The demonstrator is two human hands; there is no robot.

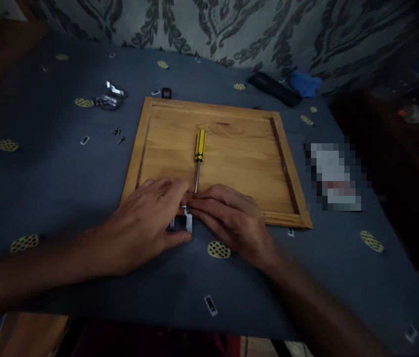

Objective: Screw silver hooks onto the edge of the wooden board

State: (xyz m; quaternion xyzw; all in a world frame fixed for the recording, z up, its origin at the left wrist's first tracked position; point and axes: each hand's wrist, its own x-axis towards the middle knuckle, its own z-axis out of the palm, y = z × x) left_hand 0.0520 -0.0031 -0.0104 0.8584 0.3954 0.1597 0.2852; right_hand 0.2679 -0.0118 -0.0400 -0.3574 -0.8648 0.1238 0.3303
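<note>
A shallow wooden panel (248,168) with a raised frame lies on the table. At its near edge my left hand (150,218) is closed around a small shiny metal latch (188,221), its thumb below the piece. Beside it my right hand (234,218) has its fingers pinched together against the same edge; whatever sits between the fingertips is hidden. A screwdriver (200,145) with a yellow and black handle rests on the panel, its tip close to both hands' fingertips.
More metal latches (109,102) and several small screws (116,132) lie on the cloth at left. Behind the panel are a small dark buckle-like piece (166,92), a black elongated case (274,89) and a blue cloth (305,83). A blurred-out object (334,176) lies right.
</note>
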